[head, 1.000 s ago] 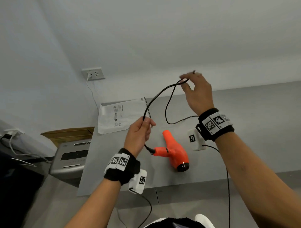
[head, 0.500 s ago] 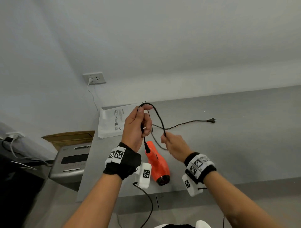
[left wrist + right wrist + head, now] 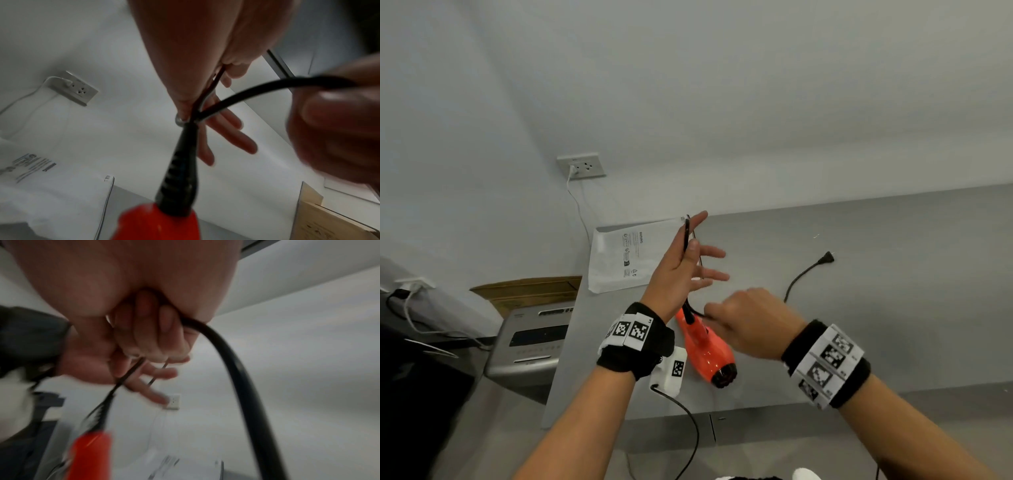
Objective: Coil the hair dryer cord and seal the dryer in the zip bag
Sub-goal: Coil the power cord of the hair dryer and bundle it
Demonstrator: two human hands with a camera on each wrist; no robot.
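Observation:
The orange hair dryer [image 3: 709, 351] lies on the grey table [image 3: 876, 325], nozzle toward me. Its black cord [image 3: 687, 236] runs up from the handle into my left hand [image 3: 681, 270], which pinches a loop between thumb and index finger with the other fingers spread. My right hand [image 3: 743, 322], blurred, sits just right of the handle and grips a further stretch of cord [image 3: 236, 369] in curled fingers. The plug [image 3: 827, 257] rests on the table at the right. The white zip bag [image 3: 626, 257] lies flat at the table's back left corner, behind my left hand.
A wall socket [image 3: 581, 166] with a white lead plugged in is on the wall behind the bag. Left of the table stand a grey machine [image 3: 534, 342] and a cardboard box [image 3: 530, 291]. The table's front edge runs close below my wrists.
My right hand came down from high at the back to beside the dryer handle, bringing cord with it. My left hand rose a little and spread its lower fingers.

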